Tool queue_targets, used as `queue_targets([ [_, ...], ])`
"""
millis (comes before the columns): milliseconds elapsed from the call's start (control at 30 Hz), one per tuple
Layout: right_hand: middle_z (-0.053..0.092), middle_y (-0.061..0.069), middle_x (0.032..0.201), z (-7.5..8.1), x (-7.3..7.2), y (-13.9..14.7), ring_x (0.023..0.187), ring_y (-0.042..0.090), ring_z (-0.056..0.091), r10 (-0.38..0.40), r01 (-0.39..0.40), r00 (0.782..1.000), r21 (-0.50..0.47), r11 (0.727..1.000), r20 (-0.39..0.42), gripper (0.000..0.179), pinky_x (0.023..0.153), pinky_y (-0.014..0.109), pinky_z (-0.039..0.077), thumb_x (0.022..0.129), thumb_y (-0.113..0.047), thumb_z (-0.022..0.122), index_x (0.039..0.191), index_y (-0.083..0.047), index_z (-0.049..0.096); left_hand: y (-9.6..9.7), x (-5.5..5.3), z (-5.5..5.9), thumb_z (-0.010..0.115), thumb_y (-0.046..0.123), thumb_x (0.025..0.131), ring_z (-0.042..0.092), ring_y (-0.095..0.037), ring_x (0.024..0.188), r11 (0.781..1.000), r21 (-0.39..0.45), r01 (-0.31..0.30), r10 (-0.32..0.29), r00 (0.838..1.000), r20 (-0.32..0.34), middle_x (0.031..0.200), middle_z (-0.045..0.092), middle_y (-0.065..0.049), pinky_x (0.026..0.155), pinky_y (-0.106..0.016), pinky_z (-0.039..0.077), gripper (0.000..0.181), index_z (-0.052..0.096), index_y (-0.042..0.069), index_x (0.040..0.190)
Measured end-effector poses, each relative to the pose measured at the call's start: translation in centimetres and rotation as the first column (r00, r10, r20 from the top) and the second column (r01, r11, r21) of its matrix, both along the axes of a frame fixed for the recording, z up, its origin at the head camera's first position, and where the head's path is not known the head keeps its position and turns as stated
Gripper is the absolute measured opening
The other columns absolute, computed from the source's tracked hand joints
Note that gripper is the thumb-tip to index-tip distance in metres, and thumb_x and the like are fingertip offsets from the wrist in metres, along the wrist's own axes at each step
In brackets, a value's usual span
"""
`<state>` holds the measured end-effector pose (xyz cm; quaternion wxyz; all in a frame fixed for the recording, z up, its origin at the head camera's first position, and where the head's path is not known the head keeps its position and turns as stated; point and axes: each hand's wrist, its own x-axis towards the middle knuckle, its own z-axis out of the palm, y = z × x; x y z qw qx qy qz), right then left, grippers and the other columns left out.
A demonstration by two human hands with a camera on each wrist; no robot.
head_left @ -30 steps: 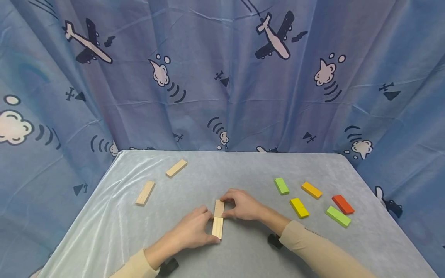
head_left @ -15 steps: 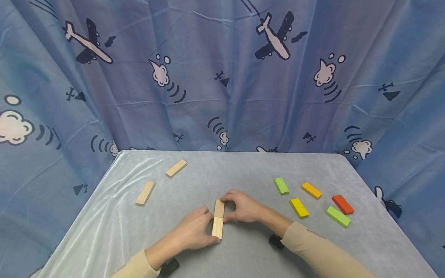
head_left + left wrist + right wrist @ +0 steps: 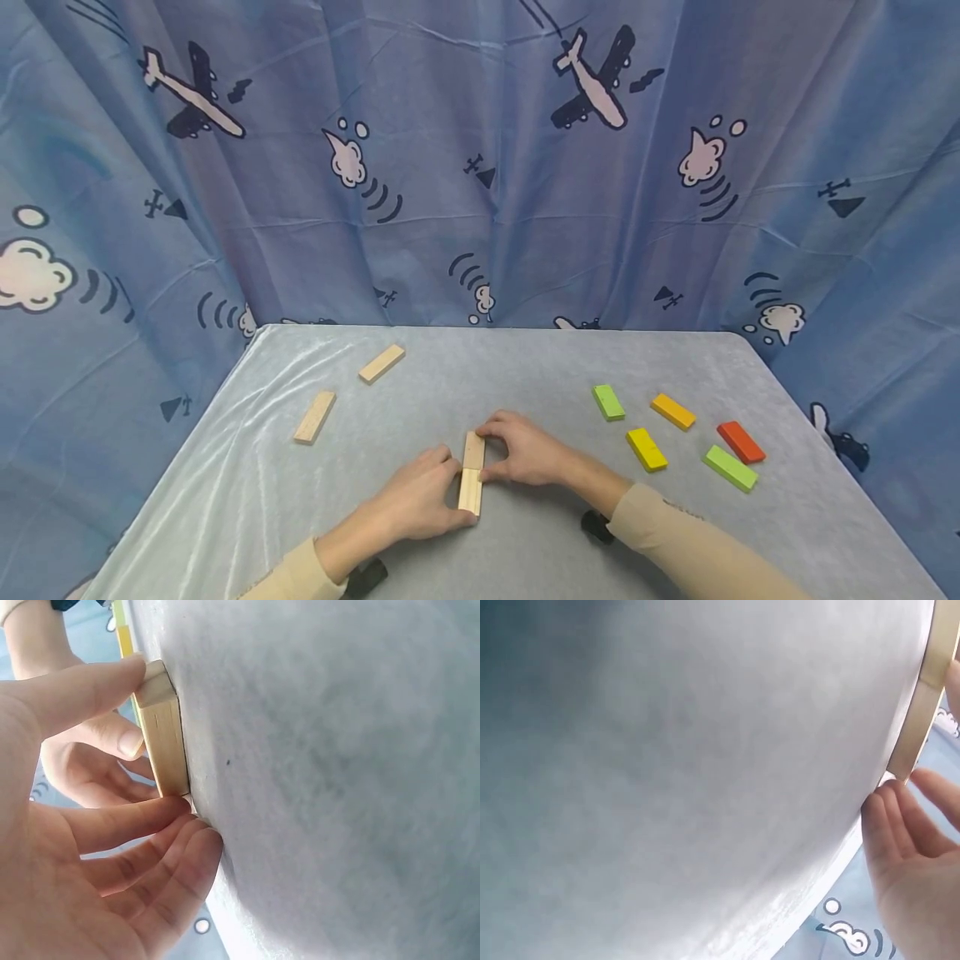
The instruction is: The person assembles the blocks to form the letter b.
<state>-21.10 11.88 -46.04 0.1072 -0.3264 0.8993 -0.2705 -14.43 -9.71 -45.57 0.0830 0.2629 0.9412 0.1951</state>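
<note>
Two plain wooden blocks lie flat and end to end on the cloth-covered table, in the middle of the head view. My left hand (image 3: 423, 496) pinches the near wooden block (image 3: 470, 493) by its ends, thumb at the near end and index finger close to the joint. At the far wooden block (image 3: 474, 450), my right hand (image 3: 528, 452) has its index finger on the far end and its thumb along the right side by the joint. The left wrist view shows the near block between thumb and fingertips. In the right wrist view, fingertips meet the far block's end (image 3: 915, 739).
Two more plain blocks lie at the left, one wooden block (image 3: 315, 417) and another farther back (image 3: 382, 364). On the right are green (image 3: 608, 402), yellow (image 3: 647, 450), orange (image 3: 672, 412), red (image 3: 741, 442) and second green (image 3: 731, 468) blocks. A patterned curtain (image 3: 420, 167) hangs behind the table.
My right hand has shifted very slightly toward me, its thumb sliding down near the joint. The left hand and both blocks stay in place.
</note>
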Motion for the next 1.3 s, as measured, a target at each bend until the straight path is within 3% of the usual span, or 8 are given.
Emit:
queue_targets([
  [467,0.062,0.005,0.112,0.2,1.8,-0.5,0.102,0.02,0.058,-0.066,0.068,0.997,0.03,0.997,-0.049,0.06,0.087,0.041,0.051,0.084,-0.038,0.084,0.126,0.001,0.067,-0.4,-0.3,0.2,0.081,0.051,0.082,0.049,-0.008,0.08,0.999,0.035,-0.007,0.005,0.998,0.056,0.097,0.057,0.003,0.067,-0.029,0.047,0.061,0.071,0.003,0.119],
  [600,0.063,0.005,0.111,0.2,2.2,-0.8,0.1,0.02,0.058,-0.073,0.075,0.996,0.033,0.997,-0.06,0.057,0.086,0.04,0.051,0.083,-0.036,0.084,0.124,0.001,0.068,-0.6,-0.4,0.3,0.079,0.046,0.086,0.053,-0.009,0.081,0.998,0.068,-0.011,0.007,0.998,0.057,0.098,0.059,0.003,0.07,-0.03,0.049,0.053,0.072,0.003,0.116],
  [767,0.063,0.004,0.111,0.1,2.4,-1.0,0.1,0.019,0.058,-0.076,0.08,0.994,0.045,0.996,-0.083,0.055,0.086,0.039,0.051,0.083,-0.035,0.084,0.123,-0.001,0.069,-1.3,-0.8,0.5,0.076,0.035,0.091,0.064,-0.018,0.09,0.991,0.126,-0.046,0.044,0.999,0.017,0.104,0.064,-0.004,0.076,-0.037,0.055,0.039,0.072,0.001,0.111],
  [933,0.063,0.004,0.11,0.1,2.5,-0.9,0.1,0.02,0.057,-0.079,0.083,0.993,0.046,0.995,-0.087,0.054,0.086,0.039,0.051,0.083,-0.035,0.084,0.122,-0.001,0.069,-2.1,-1.5,1.2,0.075,0.024,0.093,0.066,-0.025,0.091,0.979,0.183,-0.088,0.098,0.994,-0.048,0.102,0.066,-0.01,0.075,-0.04,0.056,0.031,0.072,-0.001,0.109],
  [1200,0.063,0.005,0.112,0.1,2.5,-1.1,0.103,0.02,0.058,-0.091,0.095,0.993,0.067,0.993,-0.073,0.056,0.089,0.04,0.051,0.083,-0.036,0.084,0.123,-0.001,0.069,-4.5,-3.0,1.9,0.074,0.02,0.093,0.065,-0.024,0.091,0.958,0.209,-0.199,0.229,0.964,-0.132,0.104,0.067,-0.008,0.074,-0.039,0.054,0.023,0.073,0.002,0.108],
  [1300,0.063,0.005,0.112,0.2,2.5,-1.0,0.103,0.02,0.058,-0.094,0.098,0.993,0.065,0.993,-0.064,0.056,0.091,0.041,0.051,0.083,-0.035,0.084,0.124,0.0,0.068,-5.7,-3.7,2.0,0.074,0.02,0.093,0.066,-0.026,0.095,0.952,0.224,-0.209,0.249,0.953,-0.171,0.106,0.066,-0.008,0.078,-0.042,0.055,0.024,0.072,0.002,0.109],
])
